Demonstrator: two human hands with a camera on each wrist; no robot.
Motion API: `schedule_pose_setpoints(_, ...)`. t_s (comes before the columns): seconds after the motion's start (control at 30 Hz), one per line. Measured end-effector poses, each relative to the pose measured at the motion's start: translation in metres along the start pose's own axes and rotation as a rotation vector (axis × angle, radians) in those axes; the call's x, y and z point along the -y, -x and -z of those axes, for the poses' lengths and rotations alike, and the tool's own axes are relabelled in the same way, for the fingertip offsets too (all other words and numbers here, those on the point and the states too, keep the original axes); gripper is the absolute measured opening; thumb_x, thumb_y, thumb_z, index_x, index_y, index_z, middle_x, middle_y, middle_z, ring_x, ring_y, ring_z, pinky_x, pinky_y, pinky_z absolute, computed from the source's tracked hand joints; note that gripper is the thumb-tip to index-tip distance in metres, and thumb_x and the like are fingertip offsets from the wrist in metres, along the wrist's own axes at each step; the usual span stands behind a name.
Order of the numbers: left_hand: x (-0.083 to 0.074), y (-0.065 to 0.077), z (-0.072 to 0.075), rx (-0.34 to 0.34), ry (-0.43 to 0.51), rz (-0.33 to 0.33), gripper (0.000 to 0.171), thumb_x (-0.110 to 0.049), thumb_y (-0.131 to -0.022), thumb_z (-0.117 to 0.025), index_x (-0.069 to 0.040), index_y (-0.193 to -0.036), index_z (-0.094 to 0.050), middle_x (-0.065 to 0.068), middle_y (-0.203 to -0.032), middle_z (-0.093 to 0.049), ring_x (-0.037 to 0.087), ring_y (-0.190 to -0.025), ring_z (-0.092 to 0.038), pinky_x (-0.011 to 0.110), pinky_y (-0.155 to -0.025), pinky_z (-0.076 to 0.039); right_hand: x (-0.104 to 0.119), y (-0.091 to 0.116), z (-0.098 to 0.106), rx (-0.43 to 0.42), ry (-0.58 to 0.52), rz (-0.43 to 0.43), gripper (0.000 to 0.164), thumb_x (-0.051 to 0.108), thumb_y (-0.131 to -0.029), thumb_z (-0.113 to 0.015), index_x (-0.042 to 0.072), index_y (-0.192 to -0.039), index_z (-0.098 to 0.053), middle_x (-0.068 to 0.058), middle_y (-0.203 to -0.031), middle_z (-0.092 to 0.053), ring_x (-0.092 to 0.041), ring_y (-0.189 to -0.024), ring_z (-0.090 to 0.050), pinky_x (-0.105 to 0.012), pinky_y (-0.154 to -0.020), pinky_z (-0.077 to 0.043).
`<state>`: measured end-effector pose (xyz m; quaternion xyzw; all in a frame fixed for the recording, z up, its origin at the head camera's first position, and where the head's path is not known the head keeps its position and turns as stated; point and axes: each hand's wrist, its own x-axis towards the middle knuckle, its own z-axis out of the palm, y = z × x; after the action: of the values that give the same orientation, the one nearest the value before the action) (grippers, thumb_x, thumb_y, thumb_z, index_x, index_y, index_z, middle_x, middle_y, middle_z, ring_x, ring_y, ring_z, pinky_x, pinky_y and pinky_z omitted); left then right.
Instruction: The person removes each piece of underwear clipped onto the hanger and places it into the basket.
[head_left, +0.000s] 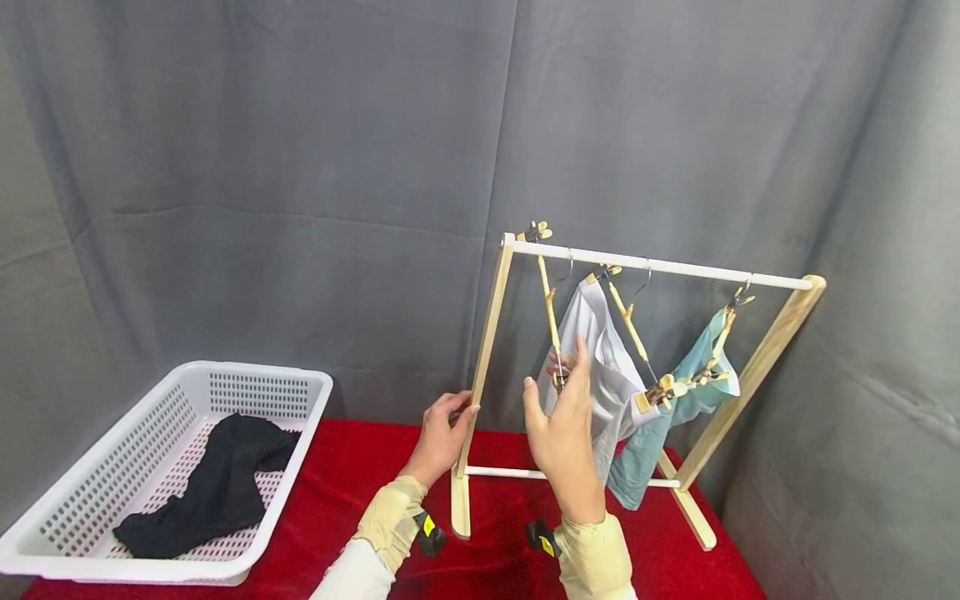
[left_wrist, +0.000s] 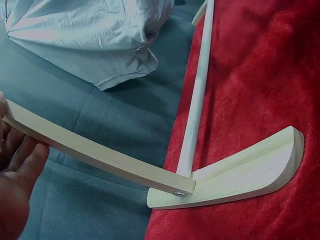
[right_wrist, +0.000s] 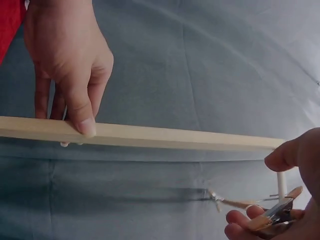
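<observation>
A small wooden clothes rack [head_left: 491, 325] with a white top bar stands on the red cloth. My left hand [head_left: 442, 433] grips its left post [left_wrist: 95, 150], thumb on one side and fingers on the other. Just right of that post hangs a bare wooden clip hanger [head_left: 551, 312]. My right hand [head_left: 566, 442] is at the hanger's near end, its thumb held apart. In the right wrist view, its fingers [right_wrist: 240, 225] lie against the hanger's clip [right_wrist: 272, 217]. A pale grey garment [head_left: 596, 333] hangs clipped to the middle hanger [head_left: 628, 321].
A teal garment [head_left: 637, 454] hangs from the hanger at the rack's right end. To the left, a white perforated basket [head_left: 300, 458] holds a black garment [head_left: 217, 483]. Red cloth [head_left: 360, 467] covers the table, and grey curtains [head_left: 300, 167] hang behind and on the right.
</observation>
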<state>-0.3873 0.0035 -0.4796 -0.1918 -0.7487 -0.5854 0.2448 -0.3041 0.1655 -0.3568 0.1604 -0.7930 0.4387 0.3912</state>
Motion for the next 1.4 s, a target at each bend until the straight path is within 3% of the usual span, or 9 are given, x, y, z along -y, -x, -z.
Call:
schedule_pose_setpoints(0.27,-0.003,0.002,0.002,0.018,-0.017,0.018,0.031,-0.008,-0.099,-0.066,0.008,-0.125,-0.066,0.018,-0.110,-0.068,0.031,-0.105,-0.067,0.041,-0.089,-0.058,0.013,0.023,0.025,0.007,-0.032,-0.059,0.084,0.008,-0.097,-0.065,0.014,-0.162,-0.012,-0.017,-0.144,-0.046,-0.032,-0.127,-0.055,-0.044,-0.106,-0.047)
schedule_pose_setpoints(0.4,-0.004,0.003,0.002,0.028,-0.018,0.021,0.033,-0.009,-0.099,-0.066,0.009,-0.126,-0.065,0.019,-0.110,-0.067,0.032,-0.106,-0.066,0.042,-0.090,-0.058,0.021,0.034,0.043,-0.035,0.006,-0.048,0.076,0.010,-0.098,-0.065,0.015,-0.160,-0.022,-0.016,-0.142,-0.048,-0.027,-0.123,-0.055,-0.030,-0.101,-0.049)
schedule_pose_setpoints(0.5,-0.004,0.002,0.002,0.026,-0.014,0.017,0.033,-0.009,-0.099,-0.066,0.009,-0.126,-0.065,0.019,-0.110,-0.067,0.031,-0.106,-0.067,0.042,-0.090,-0.058,0.024,0.039,0.057,-0.141,0.025,0.026,0.065,0.003,-0.094,-0.065,0.010,-0.153,-0.037,-0.017,-0.130,-0.056,-0.016,-0.114,-0.057,-0.017,-0.095,-0.046)
schedule_pose_setpoints(0.63,-0.003,0.000,0.002,0.012,-0.010,0.000,0.031,-0.008,-0.098,-0.066,0.009,-0.124,-0.066,0.019,-0.108,-0.068,0.031,-0.103,-0.068,0.042,-0.088,-0.058,0.023,0.036,0.072,-0.376,0.008,0.140,0.041,-0.004,-0.090,-0.060,-0.005,-0.131,-0.060,-0.020,-0.111,-0.062,-0.006,-0.100,-0.057,-0.017,-0.088,-0.043)
schedule_pose_setpoints(0.73,-0.002,-0.002,0.002,0.003,-0.010,-0.007,0.029,-0.007,-0.098,-0.065,0.009,-0.123,-0.067,0.019,-0.107,-0.068,0.031,-0.101,-0.068,0.041,-0.087,-0.059,0.017,0.030,0.082,-0.535,0.001,0.151,0.029,-0.003,-0.088,-0.058,-0.013,-0.114,-0.066,-0.007,-0.102,-0.064,-0.003,-0.094,-0.056,-0.021,-0.084,-0.041)
schedule_pose_setpoints(0.8,-0.002,-0.003,0.003,0.007,-0.008,-0.001,0.030,-0.007,-0.099,-0.065,0.009,-0.124,-0.066,0.019,-0.108,-0.068,0.031,-0.102,-0.067,0.042,-0.088,-0.059,0.014,0.026,0.088,-0.584,0.018,0.104,0.028,0.000,-0.089,-0.059,-0.012,-0.113,-0.066,0.007,-0.103,-0.060,-0.001,-0.093,-0.054,-0.021,-0.083,-0.040)
schedule_pose_setpoints(0.9,-0.004,-0.003,0.004,0.017,-0.001,0.012,0.032,-0.007,-0.099,-0.065,0.009,-0.126,-0.065,0.020,-0.110,-0.067,0.032,-0.104,-0.067,0.044,-0.090,-0.058,0.008,0.019,0.096,-0.550,0.074,0.007,0.032,0.004,-0.091,-0.061,-0.007,-0.122,-0.063,0.020,-0.109,-0.053,-0.001,-0.093,-0.053,-0.020,-0.082,-0.042)
schedule_pose_setpoints(1.13,-0.005,-0.002,0.004,0.035,0.010,0.032,0.033,-0.009,-0.100,-0.064,0.009,-0.127,-0.064,0.020,-0.112,-0.066,0.033,-0.108,-0.066,0.043,-0.092,-0.057,-0.001,0.003,0.104,-0.406,0.198,-0.129,0.042,0.010,-0.093,-0.066,0.001,-0.132,-0.057,-0.008,-0.114,-0.059,-0.003,-0.082,-0.055,-0.014,-0.073,-0.043)
schedule_pose_setpoints(1.4,-0.003,-0.001,0.001,0.032,0.006,0.025,0.031,-0.007,-0.100,-0.064,0.009,-0.126,-0.065,0.020,-0.112,-0.067,0.033,-0.107,-0.067,0.042,-0.090,-0.058,-0.005,-0.012,0.107,-0.243,0.315,-0.251,0.043,0.032,-0.094,-0.069,0.007,-0.129,-0.063,-0.014,-0.107,-0.069,0.010,-0.067,-0.053,-0.013,-0.061,-0.041)
